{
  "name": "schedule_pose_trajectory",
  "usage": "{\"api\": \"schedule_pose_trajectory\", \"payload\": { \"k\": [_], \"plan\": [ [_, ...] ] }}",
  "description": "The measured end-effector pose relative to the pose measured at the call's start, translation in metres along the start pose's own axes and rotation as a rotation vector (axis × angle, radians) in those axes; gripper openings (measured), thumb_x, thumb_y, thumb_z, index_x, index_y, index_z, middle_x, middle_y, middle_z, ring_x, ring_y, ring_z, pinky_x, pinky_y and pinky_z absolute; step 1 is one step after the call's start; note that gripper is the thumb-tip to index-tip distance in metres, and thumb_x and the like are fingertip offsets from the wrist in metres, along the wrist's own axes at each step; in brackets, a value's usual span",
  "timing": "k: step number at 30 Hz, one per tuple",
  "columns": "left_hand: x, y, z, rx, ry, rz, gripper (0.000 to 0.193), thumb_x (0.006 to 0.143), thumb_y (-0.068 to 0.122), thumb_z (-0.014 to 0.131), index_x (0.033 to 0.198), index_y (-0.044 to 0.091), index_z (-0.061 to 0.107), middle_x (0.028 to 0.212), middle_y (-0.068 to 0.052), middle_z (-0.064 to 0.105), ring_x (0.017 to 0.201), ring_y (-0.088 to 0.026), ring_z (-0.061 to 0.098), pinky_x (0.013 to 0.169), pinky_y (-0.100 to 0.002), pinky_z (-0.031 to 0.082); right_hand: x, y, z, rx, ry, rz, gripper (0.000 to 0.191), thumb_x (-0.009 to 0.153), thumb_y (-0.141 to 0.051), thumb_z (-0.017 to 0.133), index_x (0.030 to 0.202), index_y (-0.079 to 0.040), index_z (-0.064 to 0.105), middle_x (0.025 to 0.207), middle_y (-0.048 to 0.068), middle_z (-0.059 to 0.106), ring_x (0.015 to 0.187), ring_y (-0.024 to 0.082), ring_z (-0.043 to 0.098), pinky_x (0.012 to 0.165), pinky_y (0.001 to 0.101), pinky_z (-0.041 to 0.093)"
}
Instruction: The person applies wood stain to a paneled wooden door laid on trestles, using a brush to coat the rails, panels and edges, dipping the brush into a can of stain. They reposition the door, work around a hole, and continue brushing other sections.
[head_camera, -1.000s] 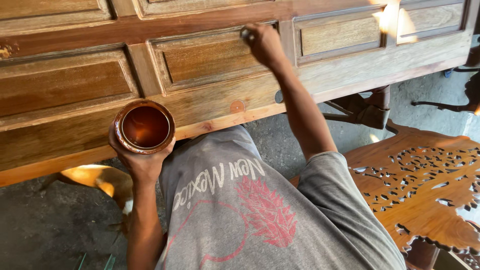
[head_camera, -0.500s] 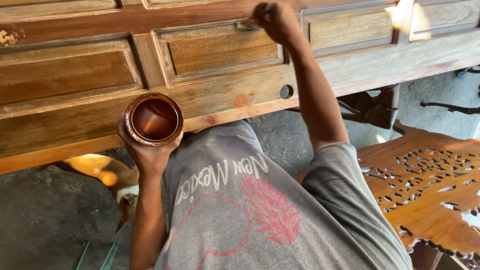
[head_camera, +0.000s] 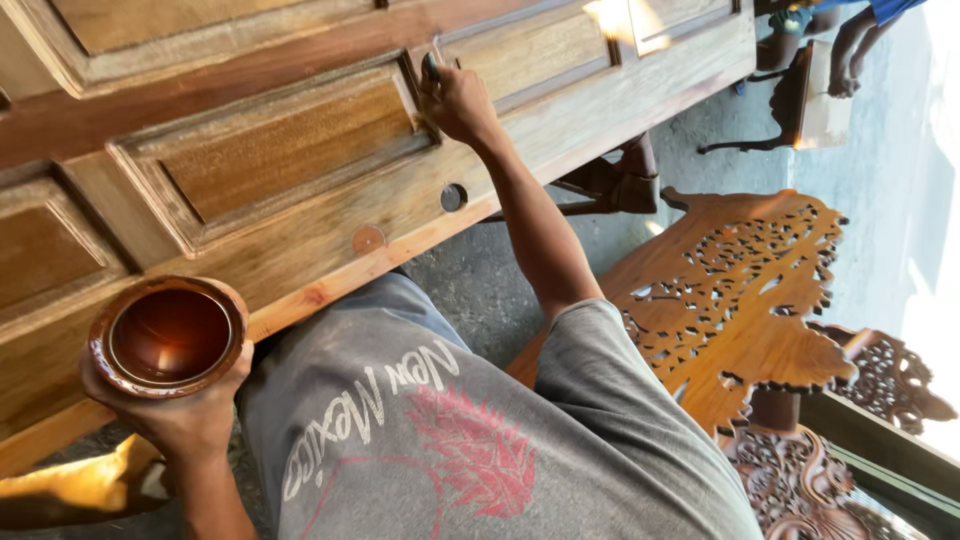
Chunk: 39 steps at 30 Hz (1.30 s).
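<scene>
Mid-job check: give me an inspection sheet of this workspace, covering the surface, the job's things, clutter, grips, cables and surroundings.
Surface: panelled wooden door lying flat, darker stain on upper areas, a round hole near its edge.
Job's things: round bowl coated inside with dark reddish-brown liquid; a small dark applicator at the door's panel moulding, mostly hidden by fingers.
Clutter: nothing seen on the door.
Grips: left hand cups the bowl from below; right hand is pressed to the moulding, closed on the applicator.
Cables: nothing seen.
Surroundings: carved openwork wooden panel at right, concrete floor, another person's arm top right.
</scene>
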<state>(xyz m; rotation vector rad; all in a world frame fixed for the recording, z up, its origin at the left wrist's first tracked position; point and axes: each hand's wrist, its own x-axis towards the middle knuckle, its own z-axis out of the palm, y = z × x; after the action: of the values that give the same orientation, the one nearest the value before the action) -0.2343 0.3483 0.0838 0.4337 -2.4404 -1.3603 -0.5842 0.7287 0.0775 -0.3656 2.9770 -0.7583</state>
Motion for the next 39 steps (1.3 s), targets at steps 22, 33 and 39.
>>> {"api": "schedule_pose_trajectory", "payload": {
  "k": [22,33,39],
  "plan": [
    [0.019,0.034,0.020,-0.018,0.078,-0.035,0.121,0.074,0.028,0.105,0.162,0.007,0.024,0.150,-0.020,0.049,0.138,-0.034,0.056,0.118,-0.046,0.048,-0.014,0.021,0.023,-0.184,-0.253,-0.107,0.019,0.098,-0.022,0.071,0.086,-0.008,0.073,0.069,0.020,0.068,0.064,0.033,0.068,0.062,0.0434,0.056],
    [0.023,0.030,0.018,-0.077,0.007,0.018,0.119,0.077,0.029,0.104,0.158,0.005,0.021,0.152,-0.020,0.046,0.141,-0.035,0.054,0.121,-0.046,0.046,-0.008,-0.033,0.062,0.202,-0.617,-0.266,0.012,0.093,-0.025,0.075,0.093,-0.013,0.074,0.088,0.010,0.077,0.080,0.027,0.076,0.074,0.0414,0.059],
    [0.020,0.022,0.010,-0.039,0.006,0.029,0.121,0.075,0.029,0.105,0.161,0.006,0.023,0.151,-0.019,0.048,0.140,-0.035,0.054,0.121,-0.046,0.045,-0.004,-0.008,0.018,-0.258,-0.437,-0.016,0.023,0.090,-0.021,0.071,0.111,-0.022,0.078,0.094,0.011,0.077,0.079,0.030,0.074,0.076,0.0412,0.059]
  ]
}}
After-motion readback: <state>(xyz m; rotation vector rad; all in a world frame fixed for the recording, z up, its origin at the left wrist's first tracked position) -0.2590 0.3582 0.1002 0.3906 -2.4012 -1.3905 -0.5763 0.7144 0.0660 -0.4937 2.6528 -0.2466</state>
